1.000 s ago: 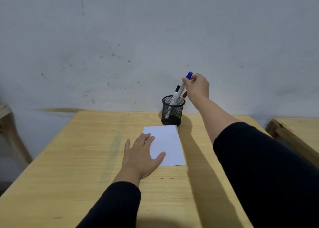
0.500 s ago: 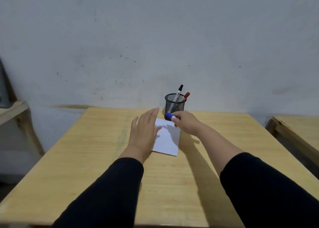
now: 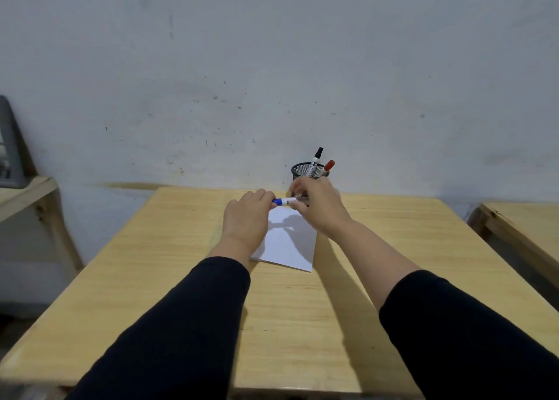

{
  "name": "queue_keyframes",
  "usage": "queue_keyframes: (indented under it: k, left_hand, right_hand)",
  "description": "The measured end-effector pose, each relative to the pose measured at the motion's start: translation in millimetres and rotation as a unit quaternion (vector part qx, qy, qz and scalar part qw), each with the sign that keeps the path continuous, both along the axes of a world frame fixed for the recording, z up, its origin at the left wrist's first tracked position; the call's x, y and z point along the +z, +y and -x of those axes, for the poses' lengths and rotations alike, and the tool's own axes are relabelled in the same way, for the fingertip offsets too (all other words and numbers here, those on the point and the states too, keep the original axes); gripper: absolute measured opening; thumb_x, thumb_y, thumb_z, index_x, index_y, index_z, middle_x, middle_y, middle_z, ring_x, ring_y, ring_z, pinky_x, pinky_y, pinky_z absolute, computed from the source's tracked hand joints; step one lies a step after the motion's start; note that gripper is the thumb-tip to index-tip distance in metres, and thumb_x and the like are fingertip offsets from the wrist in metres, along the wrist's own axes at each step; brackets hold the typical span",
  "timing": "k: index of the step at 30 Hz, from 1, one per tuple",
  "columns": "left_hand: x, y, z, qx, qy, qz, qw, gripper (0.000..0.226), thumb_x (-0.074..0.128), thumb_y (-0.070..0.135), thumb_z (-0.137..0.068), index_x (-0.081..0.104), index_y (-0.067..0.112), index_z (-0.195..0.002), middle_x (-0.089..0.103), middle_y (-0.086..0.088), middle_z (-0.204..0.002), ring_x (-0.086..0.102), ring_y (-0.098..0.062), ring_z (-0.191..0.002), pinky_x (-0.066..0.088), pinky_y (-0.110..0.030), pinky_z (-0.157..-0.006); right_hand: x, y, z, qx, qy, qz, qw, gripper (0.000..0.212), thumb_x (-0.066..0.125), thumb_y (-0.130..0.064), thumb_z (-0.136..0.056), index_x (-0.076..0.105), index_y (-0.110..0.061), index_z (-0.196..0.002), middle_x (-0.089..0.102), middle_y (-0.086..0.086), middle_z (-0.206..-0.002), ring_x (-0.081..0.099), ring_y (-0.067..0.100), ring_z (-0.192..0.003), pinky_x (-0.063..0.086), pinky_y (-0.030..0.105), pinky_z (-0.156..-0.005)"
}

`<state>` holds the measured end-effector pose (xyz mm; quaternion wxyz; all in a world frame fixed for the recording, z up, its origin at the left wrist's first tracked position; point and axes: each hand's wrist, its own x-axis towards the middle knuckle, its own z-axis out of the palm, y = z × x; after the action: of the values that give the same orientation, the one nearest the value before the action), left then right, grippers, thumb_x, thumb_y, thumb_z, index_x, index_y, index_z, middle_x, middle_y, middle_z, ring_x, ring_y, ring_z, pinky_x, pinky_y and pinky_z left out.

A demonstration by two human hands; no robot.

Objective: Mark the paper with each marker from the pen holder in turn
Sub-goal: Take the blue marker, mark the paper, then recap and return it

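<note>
A white sheet of paper (image 3: 287, 245) lies on the wooden table (image 3: 181, 263). Above its far edge both hands hold a blue-capped marker (image 3: 282, 201) level. My left hand (image 3: 249, 215) grips the blue cap end. My right hand (image 3: 317, 209) grips the white barrel. Behind them stands a black mesh pen holder (image 3: 302, 169) with a black-capped marker (image 3: 316, 160) and a red-capped marker (image 3: 327, 167) sticking out. The holder's lower part is hidden by my right hand.
A grey wall rises right behind the table's far edge. A second wooden table (image 3: 526, 227) stands to the right across a gap. At the left, a wooden shelf (image 3: 27, 194) carries a dark object.
My right hand carried the blue marker from the holder down over the paper. My left hand left the paper and closed on the marker's cap end.
</note>
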<state>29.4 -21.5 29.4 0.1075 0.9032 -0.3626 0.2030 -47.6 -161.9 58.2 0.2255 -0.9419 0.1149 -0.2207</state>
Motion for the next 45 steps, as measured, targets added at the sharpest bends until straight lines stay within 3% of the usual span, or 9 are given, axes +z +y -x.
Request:
queue_keyframes:
  k: [3,5,7,12,20,24,28,39,45]
  left_hand:
    - [1,2,2,0.042,0.034,0.054,0.997,0.028,0.026,0.026,-0.104,0.050,0.017,-0.116,0.058,0.000,-0.109,0.054,-0.023,-0.091,0.029,-0.033,-0.060]
    - [0,2,5,0.051,0.045,0.057,0.996,0.029,0.025,0.026,-0.104,0.049,0.017,-0.116,0.057,0.000,-0.109,0.055,-0.023,-0.089,0.030,-0.033,-0.060]
    - [-2,0,9,0.056,0.059,0.061,0.995,0.029,0.025,0.026,-0.104,0.049,0.016,-0.116,0.057,-0.001,-0.110,0.055,-0.024,-0.090,0.031,-0.033,-0.062]
    - [-12,-5,24,0.032,0.065,0.031,0.997,0.026,0.026,0.023,-0.103,0.049,0.018,-0.115,0.057,0.000,-0.111,0.054,-0.024,-0.094,0.031,-0.034,-0.064]
    - [-7,-3,22,0.045,0.278,0.124,0.951,0.038,0.023,0.025,-0.100,0.055,0.008,-0.087,0.065,-0.012,-0.097,0.056,-0.031,-0.088,0.043,-0.039,-0.072]
    - [-22,16,8,0.066,0.201,0.071,0.975,0.031,0.022,0.029,-0.101,0.046,0.018,-0.085,0.063,-0.004,-0.092,0.052,-0.023,-0.081,0.039,-0.034,-0.067]
    - [-45,19,-2,0.143,0.158,-0.027,0.977,0.027,0.028,0.031,-0.101,0.049,0.017,-0.111,0.052,0.001,-0.117,0.046,-0.019,-0.107,0.031,-0.031,-0.080]
    - [-53,19,1,0.140,0.138,-0.007,0.981,0.027,0.035,0.035,-0.097,0.050,0.017,-0.110,0.050,0.001,-0.115,0.044,-0.019,-0.107,0.034,-0.033,-0.085]
    - [-46,7,31,0.084,0.141,0.013,0.986,0.025,0.043,0.036,-0.086,0.054,0.015,-0.092,0.052,0.000,-0.103,0.046,-0.021,-0.099,0.040,-0.037,-0.082]
  right_hand:
    - [-2,4,4,-0.126,-0.088,0.026,0.988,0.016,0.057,-0.032,-0.091,0.061,-0.020,-0.100,0.058,-0.005,-0.096,0.047,0.020,-0.099,0.037,0.035,-0.083]
    - [-4,7,0,-0.156,-0.064,-0.187,0.968,0.021,0.053,-0.034,-0.093,0.056,-0.015,-0.086,0.054,-0.005,-0.074,0.050,0.020,-0.079,0.038,0.032,-0.064]
    - [-8,11,-5,-0.160,-0.009,-0.390,0.907,0.034,0.050,-0.039,-0.093,0.058,-0.007,-0.090,0.053,0.000,-0.066,0.049,0.021,-0.061,0.037,0.029,-0.053]
    - [-14,21,-17,-0.117,0.022,-0.570,0.813,0.037,0.039,-0.040,-0.098,0.051,-0.014,-0.075,0.049,0.001,-0.062,0.035,0.014,-0.050,0.029,0.024,-0.051]
    - [-16,3,-24,-0.173,-0.038,-0.527,0.831,0.039,0.029,-0.033,-0.100,0.044,-0.016,-0.068,0.044,0.000,-0.061,0.034,0.015,-0.052,0.025,0.027,-0.049]
    - [-14,-15,-21,-0.141,-0.102,-0.526,0.832,0.036,0.034,-0.038,-0.101,0.048,-0.009,-0.085,0.046,0.002,-0.062,0.040,0.014,-0.052,0.031,0.023,-0.048]
    - [-21,-13,-21,-0.114,-0.104,-0.524,0.838,0.035,0.039,-0.042,-0.099,0.052,-0.012,-0.087,0.052,0.002,-0.065,0.047,0.013,-0.057,0.037,0.023,-0.054]
    - [-39,-2,-30,-0.092,-0.100,-0.550,0.824,0.030,0.044,-0.042,-0.098,0.051,-0.013,-0.092,0.056,0.002,-0.063,0.054,0.012,-0.060,0.044,0.025,-0.062]
    - [-49,1,-38,-0.128,-0.123,-0.546,0.819,0.031,0.042,-0.043,-0.098,0.050,-0.015,-0.086,0.057,-0.001,-0.060,0.057,0.014,-0.064,0.041,0.025,-0.066]
